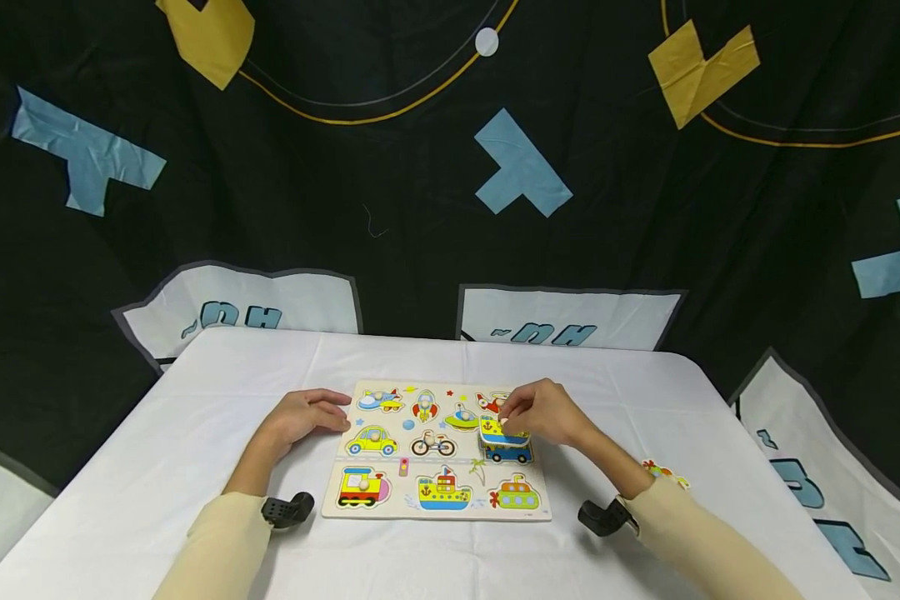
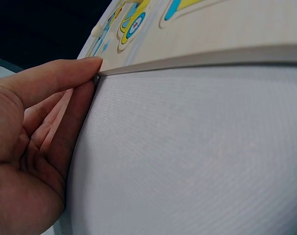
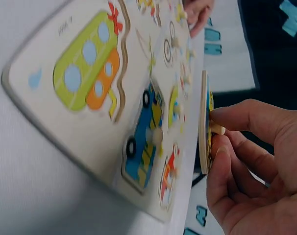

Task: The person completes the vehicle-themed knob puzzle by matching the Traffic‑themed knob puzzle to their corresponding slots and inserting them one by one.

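A wooden puzzle board lies flat on the white table, printed with vehicles. My left hand is at its left edge; in the left wrist view the thumb and a finger pinch the board's edge. My right hand pinches the knob of a yellow and blue boat puzzle piece, held above the board over the bus piece. In the right wrist view the boat piece is seen edge-on, apart from the board. Near my right hand is the helicopter piece, partly covered.
Other knobbed pieces sit in the board, among them a car, bicycle and rocket. The boat picture and submarine picture show no knobs. A colourful piece lies on the table, partly behind the right forearm.
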Demonstrator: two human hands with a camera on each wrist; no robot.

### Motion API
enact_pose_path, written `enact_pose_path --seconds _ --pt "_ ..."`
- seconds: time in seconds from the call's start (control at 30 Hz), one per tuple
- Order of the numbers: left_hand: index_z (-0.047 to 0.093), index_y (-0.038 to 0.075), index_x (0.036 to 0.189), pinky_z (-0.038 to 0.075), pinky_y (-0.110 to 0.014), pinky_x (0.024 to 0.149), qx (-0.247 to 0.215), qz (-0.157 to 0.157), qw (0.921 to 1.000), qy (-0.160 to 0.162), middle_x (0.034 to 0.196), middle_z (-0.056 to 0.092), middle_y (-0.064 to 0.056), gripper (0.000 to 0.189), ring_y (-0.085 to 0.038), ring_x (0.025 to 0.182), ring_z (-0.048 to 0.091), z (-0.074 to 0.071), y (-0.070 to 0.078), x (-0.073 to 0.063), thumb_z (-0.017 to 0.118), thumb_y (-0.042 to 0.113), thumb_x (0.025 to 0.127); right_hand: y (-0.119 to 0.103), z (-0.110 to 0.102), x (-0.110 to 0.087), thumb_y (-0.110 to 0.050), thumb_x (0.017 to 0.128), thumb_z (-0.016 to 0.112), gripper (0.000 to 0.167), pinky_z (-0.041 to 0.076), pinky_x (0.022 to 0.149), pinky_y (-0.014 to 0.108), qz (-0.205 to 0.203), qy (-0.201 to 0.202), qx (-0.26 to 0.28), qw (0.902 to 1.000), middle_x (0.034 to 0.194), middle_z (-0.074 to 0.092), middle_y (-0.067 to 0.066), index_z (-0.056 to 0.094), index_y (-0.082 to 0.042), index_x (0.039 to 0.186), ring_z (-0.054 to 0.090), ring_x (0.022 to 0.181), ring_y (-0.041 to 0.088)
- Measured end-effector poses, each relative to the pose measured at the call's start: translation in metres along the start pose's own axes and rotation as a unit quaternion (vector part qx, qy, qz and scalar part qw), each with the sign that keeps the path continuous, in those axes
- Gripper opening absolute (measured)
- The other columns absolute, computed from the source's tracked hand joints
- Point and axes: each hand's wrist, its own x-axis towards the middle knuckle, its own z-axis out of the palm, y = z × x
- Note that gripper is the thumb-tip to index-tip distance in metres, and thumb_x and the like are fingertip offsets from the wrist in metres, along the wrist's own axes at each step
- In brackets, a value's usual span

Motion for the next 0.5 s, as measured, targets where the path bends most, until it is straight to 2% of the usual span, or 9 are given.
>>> enact_pose_path --seconds 0.33,0.5 --pt "0.069 0.007 0.126 0.045 -0.047 0.1 -0.005 0.004 1.0 0.0 0.091 0.078 -0.003 0.049 -0.017 0.093 0.07 -0.001 -0.001 0.0 0.082 0.014 0.079 -0.018 0.028 -0.005 -0.008 0.077 0.081 0.009 0.046 0.062 0.024 -0.07 -0.07 0.007 0.9951 0.071 0.068 -0.004 0.076 -0.013 0.081 0.058 0.067 0.01" --pt "0.069 0.007 0.127 0.044 -0.048 0.101 -0.006 0.003 1.0 -0.001 0.091 0.078 -0.003 0.049 -0.017 0.094 0.07 -0.001 -0.001 -0.001 0.081 0.014 0.079 -0.025 0.044 -0.008 -0.005 0.076 0.081 0.01 0.044 0.058 0.022 -0.089 -0.101 0.022 0.9907 0.068 0.067 -0.005 0.076 -0.013 0.079 0.056 0.063 0.007"
